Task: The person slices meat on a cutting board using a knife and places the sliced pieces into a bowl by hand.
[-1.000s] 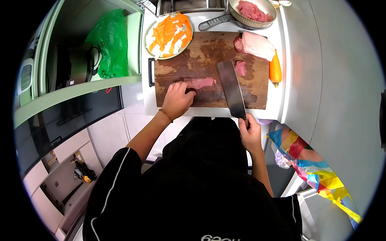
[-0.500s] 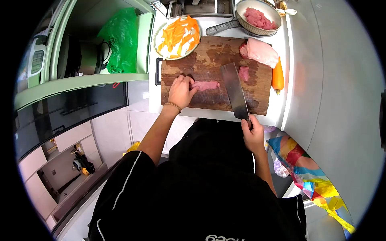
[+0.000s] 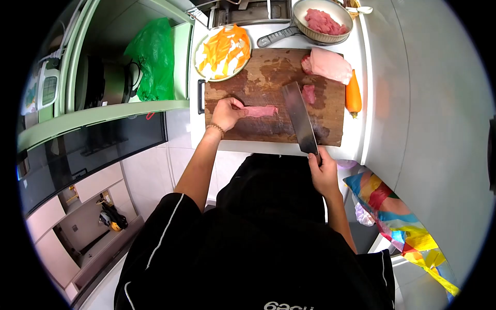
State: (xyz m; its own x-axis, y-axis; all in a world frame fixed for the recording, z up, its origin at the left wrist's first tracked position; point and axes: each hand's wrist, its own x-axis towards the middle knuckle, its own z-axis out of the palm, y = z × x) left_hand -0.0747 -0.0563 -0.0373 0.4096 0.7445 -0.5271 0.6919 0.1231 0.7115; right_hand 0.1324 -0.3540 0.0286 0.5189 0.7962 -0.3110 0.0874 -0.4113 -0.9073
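Observation:
My left hand pinches the left end of a strip of raw meat that lies flat on the wooden cutting board. In my right hand is the handle of a cleaver; its broad blade rests over the right half of the board, apart from the strip. Just right of the blade lies a small piece of meat. A thick block of meat with a pale rind sits at the board's far right corner.
A plate of orange peelings or slices overlaps the board's far left corner. Behind the board stands a bowl of cut meat on a pan with a grey handle. A carrot lies at the right edge. A green bag hangs left.
My left hand has shifted slightly left, and its fingers now pinch the strip's end instead of resting over it. The cleaver stays almost in place. The whole view has tilted a little.

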